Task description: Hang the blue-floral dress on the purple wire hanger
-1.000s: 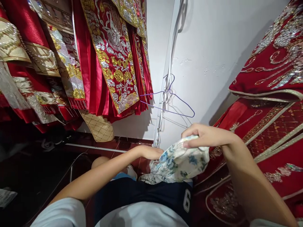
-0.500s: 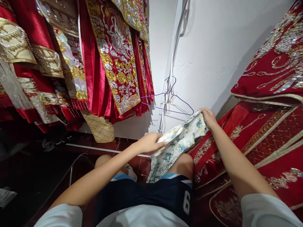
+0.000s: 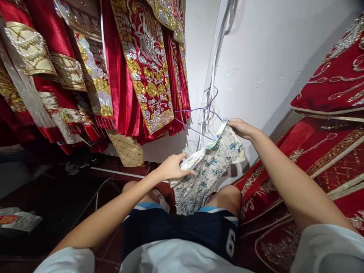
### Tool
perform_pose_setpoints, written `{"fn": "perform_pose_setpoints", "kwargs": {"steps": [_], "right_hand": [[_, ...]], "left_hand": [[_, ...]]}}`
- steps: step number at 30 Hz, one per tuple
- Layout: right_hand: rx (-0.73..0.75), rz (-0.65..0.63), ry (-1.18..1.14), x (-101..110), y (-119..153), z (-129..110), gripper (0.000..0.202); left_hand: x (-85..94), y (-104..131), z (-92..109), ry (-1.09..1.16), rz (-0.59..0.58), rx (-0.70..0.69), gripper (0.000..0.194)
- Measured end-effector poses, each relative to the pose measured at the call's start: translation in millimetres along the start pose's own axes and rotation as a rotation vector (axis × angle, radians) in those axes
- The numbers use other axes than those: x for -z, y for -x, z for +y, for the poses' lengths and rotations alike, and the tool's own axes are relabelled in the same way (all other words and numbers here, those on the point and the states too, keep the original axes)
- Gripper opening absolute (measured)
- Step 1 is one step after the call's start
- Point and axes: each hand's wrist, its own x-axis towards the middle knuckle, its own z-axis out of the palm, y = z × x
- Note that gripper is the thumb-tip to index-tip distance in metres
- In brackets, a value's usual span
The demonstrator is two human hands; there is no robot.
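Between my hands a white garment with a blue and yellow floral print [image 3: 209, 167] hangs down over my lap. My left hand [image 3: 176, 167] is closed on its upper left edge, thumb on the near side. At the upper right edge, my right hand [image 3: 241, 128] pinches the cloth, its fingertips partly hidden by the fabric. A purple wire hanger [image 3: 191, 110] hangs just beyond the garment, hooked at the metal strip on the wall. The cloth hides the hanger's right end, and whether the two touch I cannot tell.
Red embroidered costumes [image 3: 149, 76] hang on the left, and more beaded red garments [image 3: 327, 151] stand close by my right arm. A metal upright [image 3: 213, 57] runs along the white wall [image 3: 261, 45]. At the lower left lies a plastic-looking packet [image 3: 19, 220].
My right hand has moved up and slightly left, raising the garment's right edge over the hanger's right side. My left hand has shifted left and a little up, and more of the print shows.
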Motion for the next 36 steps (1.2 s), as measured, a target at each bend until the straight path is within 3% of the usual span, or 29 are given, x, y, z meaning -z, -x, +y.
{"fn": "perform_pose_setpoints", "kwargs": {"steps": [5, 8, 10, 13, 16, 19, 21, 25, 28, 33, 34, 36], "right_hand": [[0.064, 0.064, -0.048, -7, 16, -10, 0.028], [0.193, 0.098, 0.012, 4, 17, -19, 0.028], [0.225, 0.104, 0.071, 15, 15, -27, 0.025], [0.200, 0.071, 0.162, 33, 12, -40, 0.022], [0.207, 0.015, 0.244, 47, 11, -55, 0.022], [0.162, -0.008, 0.293, 54, 11, -65, 0.022], [0.139, -0.024, 0.286, 55, 10, -68, 0.022], [0.152, -0.037, 0.233, 54, 11, -69, 0.021], [0.061, -0.017, 0.224, 49, 16, -69, 0.027], [-0.038, 0.026, 0.164, 41, 20, -65, 0.031], [-0.038, 0.019, 0.151, 41, 19, -63, 0.032], [-0.029, 0.009, 0.144, 41, 18, -61, 0.032]], "left_hand": [[-38.5, 11, -11, -0.120, -0.085, 0.016, 0.026], [-62.0, 4, -22, -0.059, -0.128, 0.005, 0.019], [-64.0, -8, -35, -0.016, -0.144, 0.025, 0.015], [-41.4, -36, -58, -0.004, -0.161, 0.088, 0.018], [0.2, -68, -78, -0.038, -0.074, 0.133, 0.024], [38.9, -99, -86, -0.134, 0.053, 0.212, 0.029], [54.8, -118, -84, -0.233, 0.102, 0.227, 0.034], [62.3, -152, -74, -0.315, 0.070, 0.265, 0.058], [58.8, -167, -74, -0.231, 0.012, 0.344, 0.046], [54.4, -161, -83, -0.139, -0.191, 0.448, 0.023], [54.3, -158, -84, -0.129, -0.206, 0.459, 0.023], [54.7, -152, -84, -0.136, -0.123, 0.458, 0.029]]}}
